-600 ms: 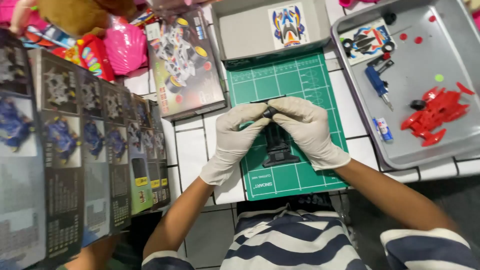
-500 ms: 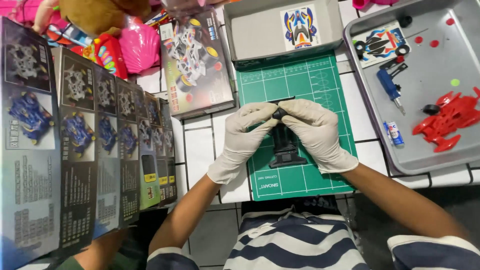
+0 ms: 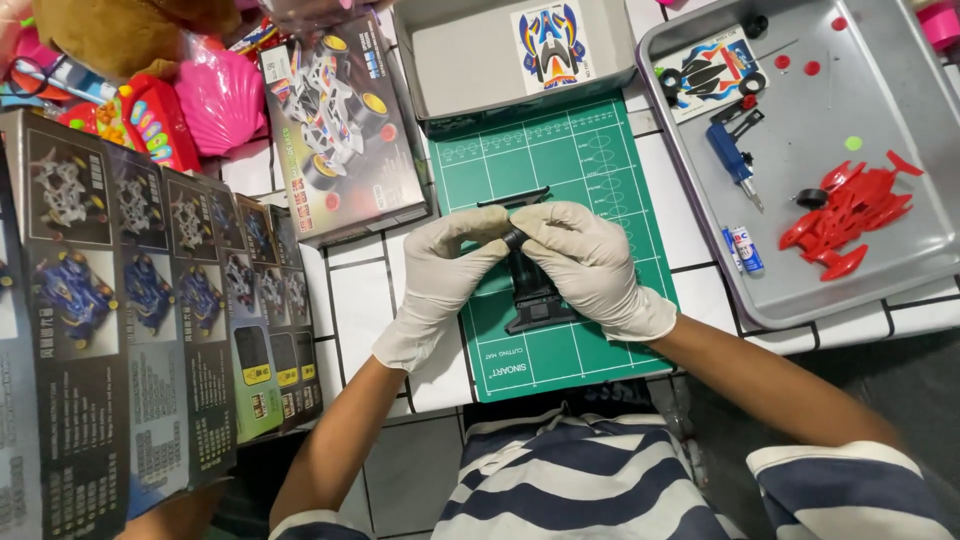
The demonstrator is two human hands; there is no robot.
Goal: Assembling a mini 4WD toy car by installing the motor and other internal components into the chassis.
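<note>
Both gloved hands are pinched in together over the green cutting mat (image 3: 600, 150), working on a black toy car frame (image 3: 535, 295). The left hand (image 3: 440, 275) and right hand (image 3: 590, 260) meet fingertip to fingertip at the far end of the frame, closed around a small black round part (image 3: 514, 238) there, probably a wheel or roller, though it's mostly buried under the gloves so I can't say for sure. The frame's long axis runs straight away from the person, near end resting on the mat just under the wrists, far end up in the grip. Neither hand is really nearer, they come at it evenly from both sides. A thin black bar (image 3: 515, 196) pokes out just beyond the fingers, and whether it's attached to the frame is hard to tell. Off to the right a grey tray (image 3: 900, 100) holds a red car body (image 3: 850, 210) and a blue screwdriver (image 3: 732, 160). A grey box lid (image 3: 470, 60) sits past the mat, and printed kit boxes (image 3: 150, 300) are stacked along the left.
</note>
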